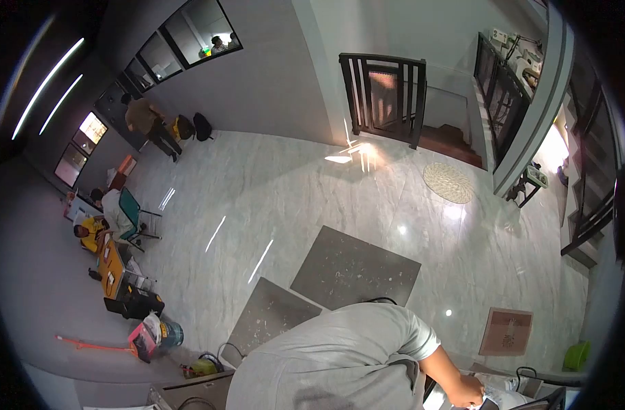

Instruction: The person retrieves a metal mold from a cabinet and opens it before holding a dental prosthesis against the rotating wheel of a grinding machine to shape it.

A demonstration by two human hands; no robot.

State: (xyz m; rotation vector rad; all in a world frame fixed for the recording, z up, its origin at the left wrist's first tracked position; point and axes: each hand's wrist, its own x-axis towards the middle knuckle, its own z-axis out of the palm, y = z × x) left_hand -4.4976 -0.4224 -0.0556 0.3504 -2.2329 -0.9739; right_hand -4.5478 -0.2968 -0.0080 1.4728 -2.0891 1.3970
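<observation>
Neither of my own hands can be made out in the head view. A person in a grey shirt bends low at the bottom centre, with the head outside the frame. That person's bare forearm reaches down to the right from a short sleeve. The person's hand has bent fingers and touches or holds something pale at the bottom edge, too small to identify. Pale, crumpled material lies beside this hand. A dark-edged work surface runs along the bottom left.
Two dark mats lie on the marble floor. A black gate stands by the stairs. Beyond are a round woven mat and a brown mat. People sit at an orange table; another person stands farther back.
</observation>
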